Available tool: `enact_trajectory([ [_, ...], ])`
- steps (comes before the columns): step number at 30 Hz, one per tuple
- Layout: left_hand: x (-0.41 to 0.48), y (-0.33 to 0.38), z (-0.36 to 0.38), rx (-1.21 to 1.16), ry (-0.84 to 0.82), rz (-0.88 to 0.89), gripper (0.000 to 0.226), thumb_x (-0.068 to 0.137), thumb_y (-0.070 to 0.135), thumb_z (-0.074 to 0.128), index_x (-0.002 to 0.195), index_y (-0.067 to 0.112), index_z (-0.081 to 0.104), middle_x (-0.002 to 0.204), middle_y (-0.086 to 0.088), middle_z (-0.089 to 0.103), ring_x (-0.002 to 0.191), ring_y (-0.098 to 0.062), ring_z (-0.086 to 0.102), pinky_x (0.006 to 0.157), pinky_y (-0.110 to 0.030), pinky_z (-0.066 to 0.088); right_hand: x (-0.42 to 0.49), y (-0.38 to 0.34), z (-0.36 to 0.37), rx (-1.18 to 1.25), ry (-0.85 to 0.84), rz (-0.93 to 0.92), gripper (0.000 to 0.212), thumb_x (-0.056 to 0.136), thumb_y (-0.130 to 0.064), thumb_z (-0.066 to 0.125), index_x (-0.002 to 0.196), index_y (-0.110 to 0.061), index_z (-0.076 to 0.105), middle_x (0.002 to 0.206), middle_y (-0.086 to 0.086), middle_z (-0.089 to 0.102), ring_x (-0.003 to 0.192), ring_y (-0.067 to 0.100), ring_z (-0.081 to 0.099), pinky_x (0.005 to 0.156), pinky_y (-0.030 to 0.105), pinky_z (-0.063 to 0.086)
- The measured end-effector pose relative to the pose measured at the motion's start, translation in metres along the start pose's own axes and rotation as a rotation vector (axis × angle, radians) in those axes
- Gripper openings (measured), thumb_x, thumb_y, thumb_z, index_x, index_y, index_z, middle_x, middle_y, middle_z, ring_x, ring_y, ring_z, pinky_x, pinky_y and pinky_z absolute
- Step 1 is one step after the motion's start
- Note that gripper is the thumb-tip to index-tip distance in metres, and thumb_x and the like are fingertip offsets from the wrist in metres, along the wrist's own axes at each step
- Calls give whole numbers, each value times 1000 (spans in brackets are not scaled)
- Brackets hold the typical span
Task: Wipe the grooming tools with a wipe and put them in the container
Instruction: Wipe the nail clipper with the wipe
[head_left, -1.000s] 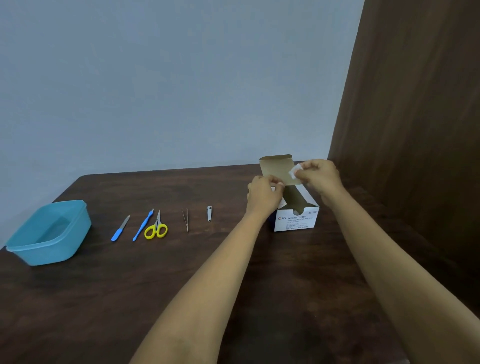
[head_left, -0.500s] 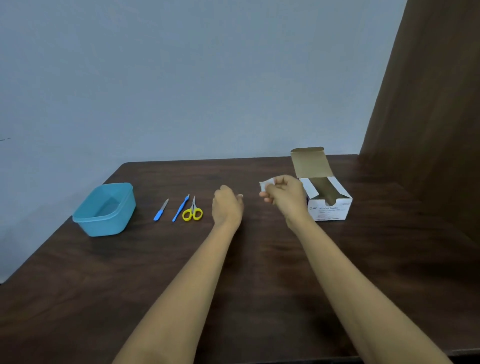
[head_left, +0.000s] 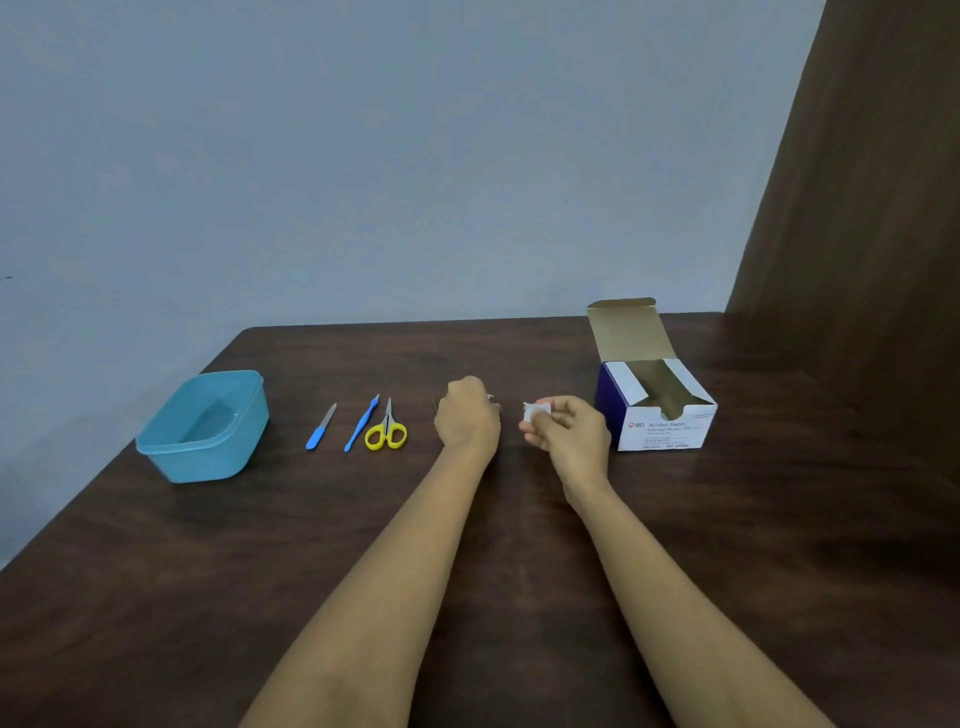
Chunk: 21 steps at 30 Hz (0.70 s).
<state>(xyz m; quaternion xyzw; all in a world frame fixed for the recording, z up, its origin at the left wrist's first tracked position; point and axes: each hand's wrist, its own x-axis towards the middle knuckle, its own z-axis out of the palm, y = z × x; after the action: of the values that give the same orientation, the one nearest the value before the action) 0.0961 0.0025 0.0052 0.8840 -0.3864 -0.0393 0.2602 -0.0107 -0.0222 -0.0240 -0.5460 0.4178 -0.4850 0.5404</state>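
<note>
Looks like the pick-up of a first tool for wiping. Working from the left: leave the teal container (head_left: 202, 426) in place at the left end of the desk (head_left: 208, 571), open-topped, no tool seen inside yet. Leave alone for now the blue-handled nail file (head_left: 320, 434), the blue cuticle pusher (head_left: 361, 423) and the yellow-handled scissors (head_left: 386, 432), laid side by side in a row, pusher and scissors nearly touching.

Next, the left hand (head_left: 467, 415): knuckles up, fingers curled down towards the desk right of the scissors, over a small metal tool (head_left: 490, 397) with only a glint showing past the knuckles. Cannot tell whether gripped or merely covered. Best to pinch it by one end, lift it clear of the desk and turn the free end toward the wipe, leaving most of the surface bare for rubbing.

Just right of that, the right hand (head_left: 569, 434), pinching the wipe (head_left: 535, 412) between thumb and fingertips, off the desk. Fold it round the metal and draw along the length, then swap grip to clean the held end.

Wipe itself: small, white, squarish, slightly crumpled, near the left hand but apart from it. Far right: open box of alcohol swabs (head_left: 660, 415), flap up.
</note>
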Motion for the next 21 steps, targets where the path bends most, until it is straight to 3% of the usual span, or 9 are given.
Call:
enact_trajectory([
  [3, -1, 2, 1, 58, 22, 20, 21, 97, 19, 55, 109, 2, 60, 114, -14, 61, 107, -33, 61, 78, -36, 50, 1, -1, -2, 48, -3, 26, 12, 87, 3, 61, 91, -7, 65, 82, 7, 70, 71, 12, 72, 65, 22, 58],
  [8, -8, 4, 0, 70, 43, 96, 19, 97, 16, 50, 99, 2, 62, 105, -15, 64, 101, -35, 63, 70, -35, 45, 2, -8, -6, 219, 17, 141, 11, 88, 4, 60, 97, -1, 63, 93, 12, 69, 74, 13, 71, 66, 20, 58],
  [12, -12, 0, 1, -356, -7, 39, 38, 95, 25, 51, 69, 1, 64, 76, -10, 70, 78, -28, 68, 65, -30, 51, 2, -14, -12, 318, 25, 209, 12, 89, 2, 61, 88, -11, 61, 92, 10, 69, 80, 17, 70, 69, 23, 59],
  [15, -24, -1, -5, -757, -91, -9, 34, 95, 13, 45, 68, 8, 64, 64, -3, 68, 57, -10, 66, 53, -20, 53, 1, -15, -15, 345, 17, 224, 9, 89, 0, 62, 95, -7, 62, 98, 14, 70, 81, 18, 71, 69, 24, 59],
  [17, -36, -5, -11, -843, -106, 3, 34, 95, 7, 42, 69, 8, 64, 62, -1, 66, 49, -4, 60, 50, -16, 50, -2, -17, -15, 344, -7, 222, 13, 89, 0, 62, 102, -2, 63, 97, 14, 69, 78, 16, 70, 69, 23, 59],
  [21, -51, -17, -17, -879, -120, 9, 33, 94, 9, 47, 69, 10, 67, 65, -1, 69, 54, -6, 62, 60, -22, 54, -9, -23, -14, 254, -105, 201, 17, 88, -3, 64, 105, -2, 65, 97, 13, 71, 79, 13, 71, 69, 21, 59],
])
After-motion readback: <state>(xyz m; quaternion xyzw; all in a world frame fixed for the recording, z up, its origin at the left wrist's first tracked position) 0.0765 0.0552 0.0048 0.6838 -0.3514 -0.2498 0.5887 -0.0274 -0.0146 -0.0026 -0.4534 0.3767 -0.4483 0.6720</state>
